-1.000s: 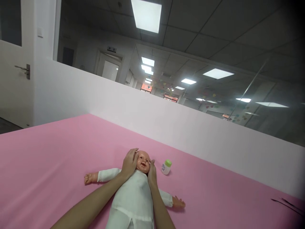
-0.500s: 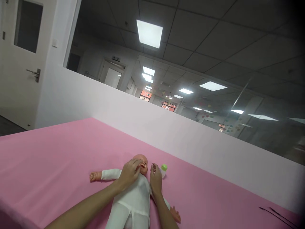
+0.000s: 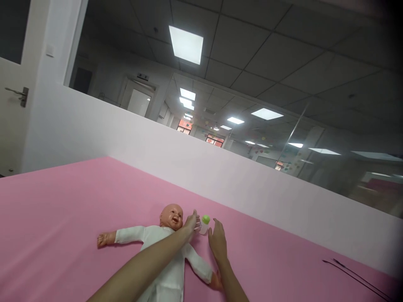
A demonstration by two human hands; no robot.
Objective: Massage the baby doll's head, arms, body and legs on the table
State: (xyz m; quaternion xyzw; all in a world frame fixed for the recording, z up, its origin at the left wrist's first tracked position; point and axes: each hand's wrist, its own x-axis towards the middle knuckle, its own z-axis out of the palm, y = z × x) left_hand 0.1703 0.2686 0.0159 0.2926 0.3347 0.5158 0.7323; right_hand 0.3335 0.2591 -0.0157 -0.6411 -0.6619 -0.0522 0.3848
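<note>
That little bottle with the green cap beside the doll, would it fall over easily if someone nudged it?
Probably, yes. The bottle seems to stand upright on the pink mat and looks small and narrow, so a nudge from the left hand beside it might tip it. Its rounded body suggests it would then roll. It looks plastic, so likely light.

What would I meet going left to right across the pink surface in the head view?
Doll's outstretched hand → doll's head → left hand → green-capped bottle → right hand → black cables.
</note>
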